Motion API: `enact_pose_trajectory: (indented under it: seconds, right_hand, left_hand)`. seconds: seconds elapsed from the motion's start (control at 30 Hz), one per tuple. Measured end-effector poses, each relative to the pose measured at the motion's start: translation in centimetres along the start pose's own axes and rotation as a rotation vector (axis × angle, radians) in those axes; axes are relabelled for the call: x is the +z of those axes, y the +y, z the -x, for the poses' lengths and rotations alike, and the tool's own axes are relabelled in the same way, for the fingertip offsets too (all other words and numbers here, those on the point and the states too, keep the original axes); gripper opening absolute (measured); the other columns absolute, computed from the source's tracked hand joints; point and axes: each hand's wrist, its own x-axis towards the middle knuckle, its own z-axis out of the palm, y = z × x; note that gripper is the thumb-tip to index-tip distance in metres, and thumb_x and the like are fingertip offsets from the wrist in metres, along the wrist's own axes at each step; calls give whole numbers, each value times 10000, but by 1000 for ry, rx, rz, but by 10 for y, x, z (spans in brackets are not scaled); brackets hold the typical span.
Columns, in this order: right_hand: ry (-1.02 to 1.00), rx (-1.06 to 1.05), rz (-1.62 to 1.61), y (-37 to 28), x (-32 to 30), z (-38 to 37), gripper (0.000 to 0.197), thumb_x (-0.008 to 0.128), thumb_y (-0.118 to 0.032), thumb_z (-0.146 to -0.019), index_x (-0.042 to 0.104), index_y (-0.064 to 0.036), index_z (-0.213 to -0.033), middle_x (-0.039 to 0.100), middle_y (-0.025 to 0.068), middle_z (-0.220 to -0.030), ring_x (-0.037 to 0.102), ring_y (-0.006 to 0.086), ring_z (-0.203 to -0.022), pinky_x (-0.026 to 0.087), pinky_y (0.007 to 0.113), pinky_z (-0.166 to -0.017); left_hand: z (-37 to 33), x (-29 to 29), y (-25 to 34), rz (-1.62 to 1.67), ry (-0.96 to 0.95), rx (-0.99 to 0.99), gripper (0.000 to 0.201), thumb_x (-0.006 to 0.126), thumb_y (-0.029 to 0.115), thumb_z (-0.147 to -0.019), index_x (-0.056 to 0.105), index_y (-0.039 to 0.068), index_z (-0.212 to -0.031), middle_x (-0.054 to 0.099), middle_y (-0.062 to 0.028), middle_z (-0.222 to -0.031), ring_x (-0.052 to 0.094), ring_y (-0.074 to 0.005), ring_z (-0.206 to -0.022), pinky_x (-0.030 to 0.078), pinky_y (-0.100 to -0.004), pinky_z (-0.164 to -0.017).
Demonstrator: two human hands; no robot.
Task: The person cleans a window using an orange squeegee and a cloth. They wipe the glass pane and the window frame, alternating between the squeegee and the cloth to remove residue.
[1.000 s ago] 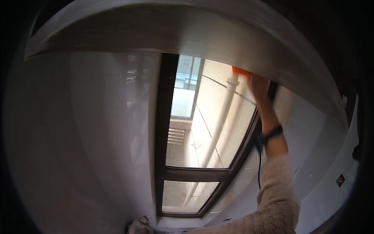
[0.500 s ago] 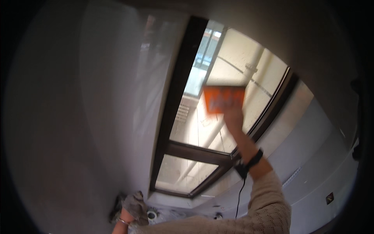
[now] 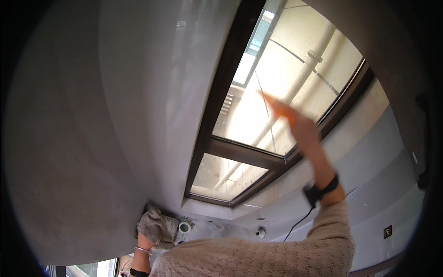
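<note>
In front of the upper pane of a dark-framed window [image 3: 281, 60], my right hand [image 3: 305, 134] grips an orange scraper [image 3: 282, 111]. It is a wide, flat plate, now turned nearly edge-on and smeared by motion. Whether its edge touches the glass I cannot tell. Low on the left, my left hand [image 3: 146, 241] is wrapped in a crumpled grey-brown cloth [image 3: 158, 226], which hides the fingers. The cloth is close to the wall corner, beside a white roll [image 3: 184, 227].
A lower, smaller pane [image 3: 226, 177] sits under the crossbar. Clear plastic [image 3: 205, 229] and a small white round fitting [image 3: 260, 232] lie along the sill. A black cable [image 3: 295, 226] hangs from the device on my right wrist. Pale walls flank the window.
The orange scraper has turned from face-on to nearly edge-on. My right arm has shifted right in the picture, and the view has tilted, showing more of the lower left.
</note>
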Motion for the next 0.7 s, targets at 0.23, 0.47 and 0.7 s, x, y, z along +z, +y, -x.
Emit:
enact_pose_trajectory:
  seconds: [0.23, 0.47, 0.7]
  right_hand:
    - [-225, 139, 90, -75, -65, -86, 309, 595, -253, -874, 601, -147, -1164, 673, 170, -861, 669, 300, -757, 517, 398, -697]
    - [-395, -176, 162, -61, 61, -2, 155, 571, -127, -859, 603, -159, -1007, 644, 123, -733, 646, 316, -703, 507, 417, -613]
    - [-372, -139, 30, -62, 86, 3, 234, 602, -125, -830, 598, -161, -1061, 636, 123, -708, 640, 332, -695, 509, 438, -639]
  left_hand:
    - [-6, 11, -3, 76, 61, 10, 196, 617, 109, -775, 612, 43, -959, 628, -147, -994, 586, -318, -914, 470, -387, -819]
    - [3, 20, -20, 90, 101, 80, 359, 627, 154, -783, 598, 37, -1122, 624, -133, -1097, 572, -325, -1021, 455, -388, -901]
    - [16, 18, -30, -24, 0, 110, 397, 622, 191, -794, 588, 51, -1164, 592, -137, -1175, 544, -333, -1079, 424, -393, -955]
